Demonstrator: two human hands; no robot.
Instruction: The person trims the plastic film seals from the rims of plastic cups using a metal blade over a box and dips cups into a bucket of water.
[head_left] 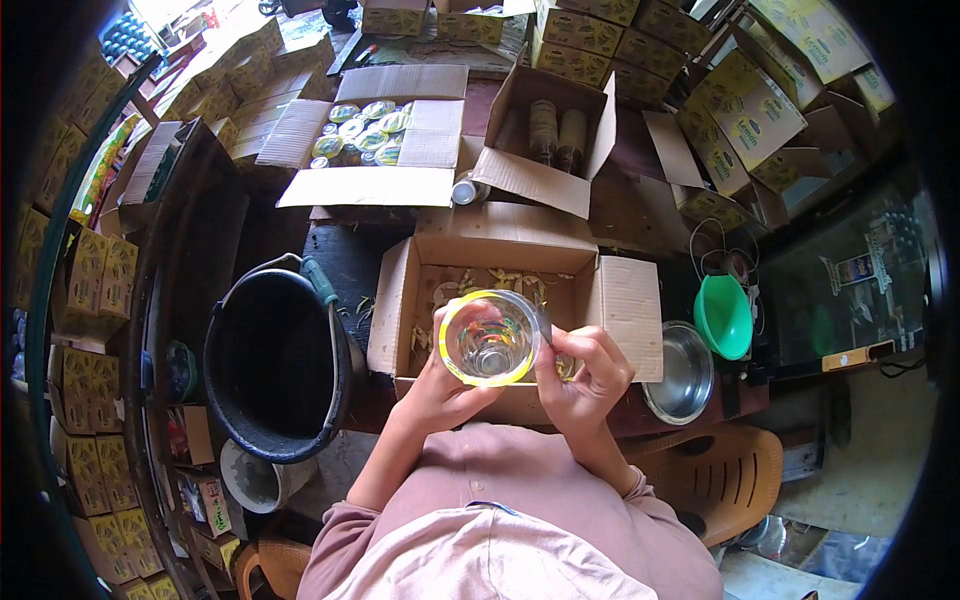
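A clear, round plastic cup [490,355] with a yellow rim and coloured print is tilted so that its mouth faces me. My left hand [440,385] grips it from the left and below. At the cup's right edge, my right hand [585,375] is closed in a pinch on a small dark blade-like piece [544,326], whose exact kind I cannot make out. Directly beneath both hands stands an open cardboard box [405,310] with thin yellowish scraps [510,280] on its bottom; the cup and hands hide part of it.
A black bucket [215,360] stands left; a metal bowl [705,375] and green basin [722,315] are right. Behind are a carton [370,187] of lidded cups and another box [530,180] with cup stacks [543,130]. A jar-like container [468,190] lies between them. Yellow cartons [580,35] surround the table.
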